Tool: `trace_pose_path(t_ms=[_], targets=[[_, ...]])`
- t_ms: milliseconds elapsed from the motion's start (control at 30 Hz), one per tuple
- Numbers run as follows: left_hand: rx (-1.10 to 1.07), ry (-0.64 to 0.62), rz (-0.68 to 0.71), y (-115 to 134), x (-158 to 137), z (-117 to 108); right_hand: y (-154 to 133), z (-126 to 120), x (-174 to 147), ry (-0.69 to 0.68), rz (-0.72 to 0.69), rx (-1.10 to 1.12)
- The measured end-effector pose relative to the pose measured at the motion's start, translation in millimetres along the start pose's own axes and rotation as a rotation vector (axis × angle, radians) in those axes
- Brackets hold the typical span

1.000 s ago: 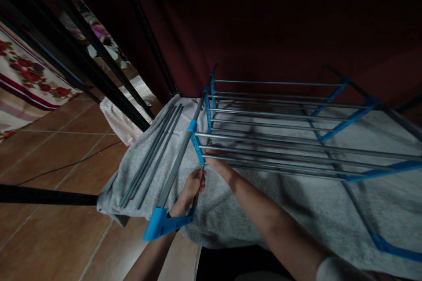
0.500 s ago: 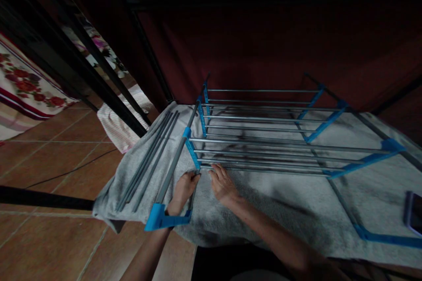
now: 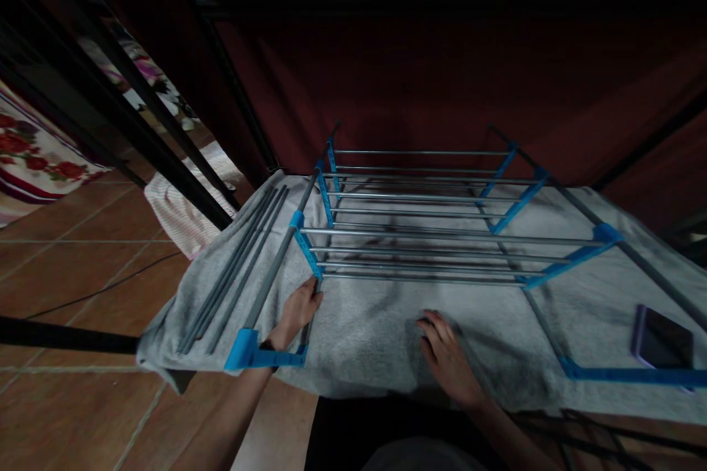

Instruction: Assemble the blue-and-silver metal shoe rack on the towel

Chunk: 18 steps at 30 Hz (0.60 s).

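A partly built rack (image 3: pixel 409 235) of thin grey metal rods and blue plastic brackets lies across a grey blanket (image 3: pixel 381 338). My left hand (image 3: pixel 300 307) is closed around the lower grey tube of its left side, just below a blue bracket (image 3: pixel 308 254). The wrist passes behind the left blue end piece (image 3: pixel 265 355). My right hand (image 3: pixel 446 355) is over the blanket in front of the rods, apart from them. Its fingers are loosely stretched, with nothing in them.
Several loose grey tubes (image 3: pixel 237 272) lie side by side at the blanket's left. A phone (image 3: pixel 666 338) rests at the right, beside the rack's right blue end piece (image 3: pixel 630 375). Dark metal posts (image 3: pixel 166 140) slant at the left, and a dark red curtain (image 3: pixel 431 88) hangs behind.
My right hand has left the front rod near the left bracket and moved right and toward me. My left hand stays by the left tube. The view has shifted slightly right.
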<state>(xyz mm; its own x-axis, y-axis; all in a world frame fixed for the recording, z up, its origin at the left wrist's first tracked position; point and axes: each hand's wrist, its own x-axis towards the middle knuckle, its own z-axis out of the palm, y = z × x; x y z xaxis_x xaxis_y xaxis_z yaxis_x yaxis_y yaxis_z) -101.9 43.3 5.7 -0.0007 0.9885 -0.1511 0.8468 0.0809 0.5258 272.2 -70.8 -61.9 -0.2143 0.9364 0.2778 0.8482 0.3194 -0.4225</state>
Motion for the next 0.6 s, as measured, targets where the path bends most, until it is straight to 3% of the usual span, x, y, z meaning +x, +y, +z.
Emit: trace_pose_path(t_ms=[333, 600], targets=[[0.126, 0.011, 0.015, 0.6, 1.2, 1.3, 10.1, -6.7, -5.5, -0.02, -0.015, -0.033], [0.286, -0.057, 0.051, -7.9, 8.3, 1.8, 35.2, -6.2, -19.7, 0.023, -0.067, -0.048]])
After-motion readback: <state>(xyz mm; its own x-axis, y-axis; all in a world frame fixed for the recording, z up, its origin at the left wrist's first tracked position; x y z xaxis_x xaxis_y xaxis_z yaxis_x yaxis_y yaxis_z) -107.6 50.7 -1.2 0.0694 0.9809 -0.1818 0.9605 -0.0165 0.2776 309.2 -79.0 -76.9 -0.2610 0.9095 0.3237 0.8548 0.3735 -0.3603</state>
